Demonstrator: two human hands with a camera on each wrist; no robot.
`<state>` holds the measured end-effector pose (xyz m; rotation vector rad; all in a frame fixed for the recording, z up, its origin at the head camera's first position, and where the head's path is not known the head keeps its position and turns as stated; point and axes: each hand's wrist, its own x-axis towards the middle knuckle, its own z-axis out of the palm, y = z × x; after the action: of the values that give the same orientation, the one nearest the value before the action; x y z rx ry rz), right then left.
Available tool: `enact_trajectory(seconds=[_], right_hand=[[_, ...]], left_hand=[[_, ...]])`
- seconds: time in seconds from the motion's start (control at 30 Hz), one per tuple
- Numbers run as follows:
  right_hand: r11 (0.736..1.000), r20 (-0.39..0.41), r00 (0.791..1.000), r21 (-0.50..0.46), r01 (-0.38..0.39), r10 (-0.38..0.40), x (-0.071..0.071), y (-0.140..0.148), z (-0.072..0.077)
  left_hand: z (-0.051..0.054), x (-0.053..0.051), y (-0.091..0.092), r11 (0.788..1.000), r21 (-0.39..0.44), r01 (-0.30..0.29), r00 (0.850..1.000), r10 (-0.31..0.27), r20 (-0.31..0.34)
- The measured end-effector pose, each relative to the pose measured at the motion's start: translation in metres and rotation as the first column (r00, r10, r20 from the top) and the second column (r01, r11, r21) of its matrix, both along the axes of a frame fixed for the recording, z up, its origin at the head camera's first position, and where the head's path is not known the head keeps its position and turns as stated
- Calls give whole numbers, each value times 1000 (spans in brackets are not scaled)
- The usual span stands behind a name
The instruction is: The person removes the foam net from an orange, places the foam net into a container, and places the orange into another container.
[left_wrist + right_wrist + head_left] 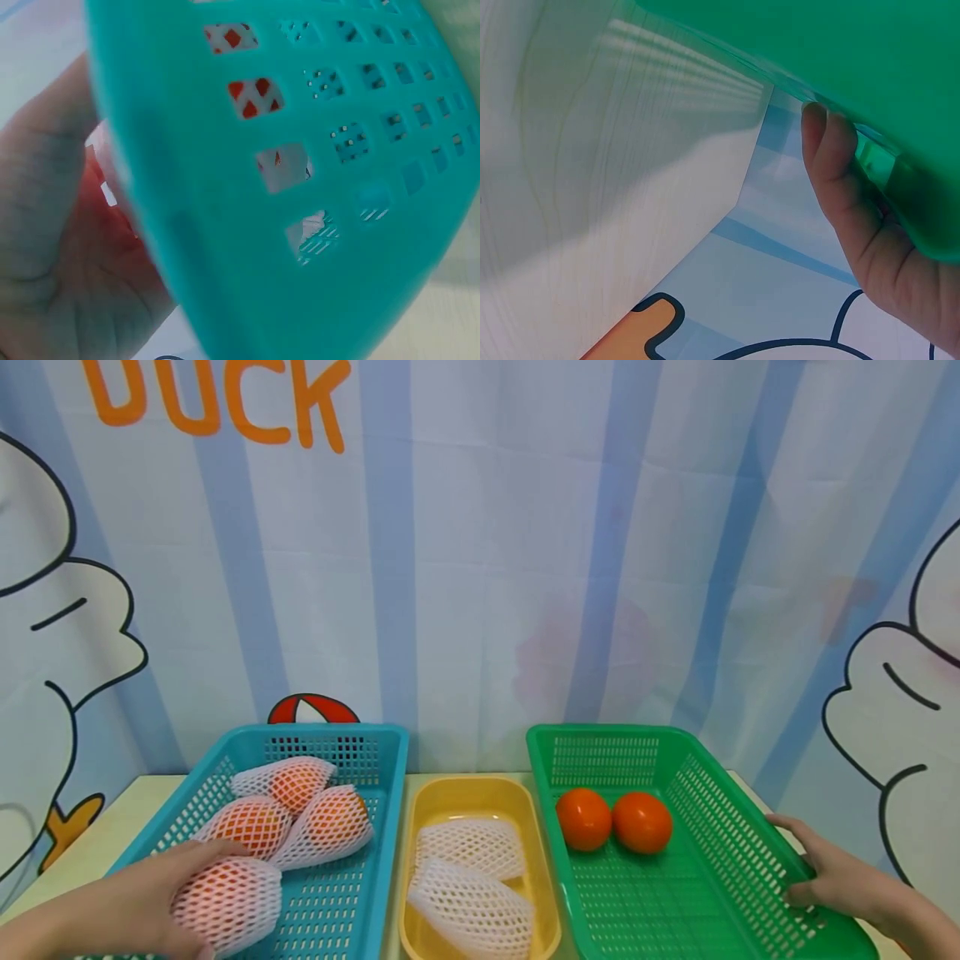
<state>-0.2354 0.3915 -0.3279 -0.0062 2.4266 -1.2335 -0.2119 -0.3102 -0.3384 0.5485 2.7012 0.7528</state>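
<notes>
Head view: left hand (146, 893) curled round a round orange-red fruit in a white foam net (228, 906), gripped at the near-left of the blue perforated plastic basket (330, 910). Fruit sits on the hand's right; roughly round, no clear long axis. Left hand much nearer to it. Right hand (840, 872) grips the right rim of the green perforated plastic basket (637, 902), well apart. Three more netted fruits (330, 818) just beyond the held one. To the right, blue basket's wall, then yellow plastic tray (471, 787) with two empty white foam nets (472, 906); these lie between held fruit and green basket, which has two bare orange-red fruits (583, 820).

Left wrist view: palm against the netted fruit, mostly hidden by basket wall; fingertips not visible.

Right wrist view: fingers under green rim, pale wood-grain tabletop (577, 150) alongside.
</notes>
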Motion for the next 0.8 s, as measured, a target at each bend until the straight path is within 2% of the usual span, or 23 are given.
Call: enact_trajectory(seconds=[0.2, 0.47, 0.6, 0.8], right_hand=[[1000, -1, 1000, 5, 9, -9, 0, -1, -1], [1000, 17, 1000, -25, 5, -5, 0, 1, -2], [999, 28, 1000, -42, 11, -9, 0, 2, -3], [1000, 17, 1000, 7, 10, -10, -1, 0, 0]], left_hand=[[4, 0, 4, 1000, -6, -15, 1000, 15, -6], [10, 0, 9, 1000, -8, -22, 998, 22, -54], [14, 1, 11, 999, 28, -21, 999, 22, -31], [20, 3, 14, 997, 49, -56, 998, 57, -19]])
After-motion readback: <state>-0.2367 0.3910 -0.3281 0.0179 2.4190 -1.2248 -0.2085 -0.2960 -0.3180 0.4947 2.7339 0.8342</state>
